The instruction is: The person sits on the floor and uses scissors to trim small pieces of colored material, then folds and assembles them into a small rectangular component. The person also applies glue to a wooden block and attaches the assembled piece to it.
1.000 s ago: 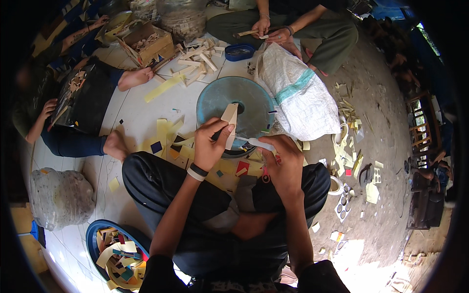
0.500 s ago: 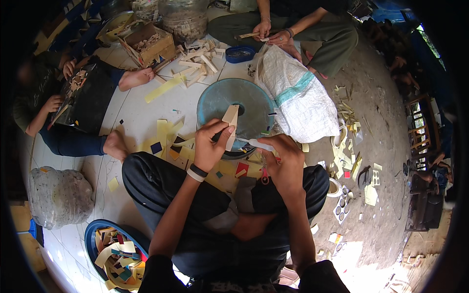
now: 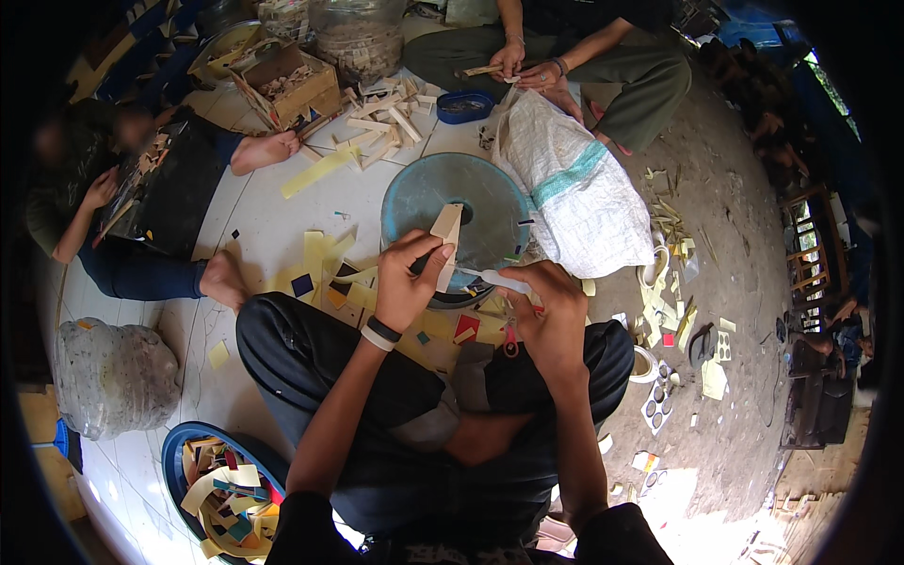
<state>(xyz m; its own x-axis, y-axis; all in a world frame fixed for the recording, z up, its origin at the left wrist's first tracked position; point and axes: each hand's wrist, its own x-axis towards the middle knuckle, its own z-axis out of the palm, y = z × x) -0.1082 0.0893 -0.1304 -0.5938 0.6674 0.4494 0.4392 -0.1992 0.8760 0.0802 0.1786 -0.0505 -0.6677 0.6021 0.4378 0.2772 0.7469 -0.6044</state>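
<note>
Between the fingers and thumb of my left hand is a pale, narrow wooden block, tilted upright, with a small dark hole near its top. My right hand is closed around a white-handled tool with a thin shaft. Its tip reaches the lower right side of the block; whether it touches or enters the wood I cannot tell. Both hands are above the near edge of a round blue-green disc with a dark central hole. Red-handled scissors lie just below my right hand.
A white woven sack rests right of the disc. Wood pieces are piled beyond it. A blue basin of scraps stands at lower left, near a cloudy plastic jar. Two co-workers sit nearby, one left, one across. Paper scraps litter the floor.
My hands, the block and the tool keep nearly the same pose. The left co-worker's upper hand has moved, and the view has shifted very slightly.
</note>
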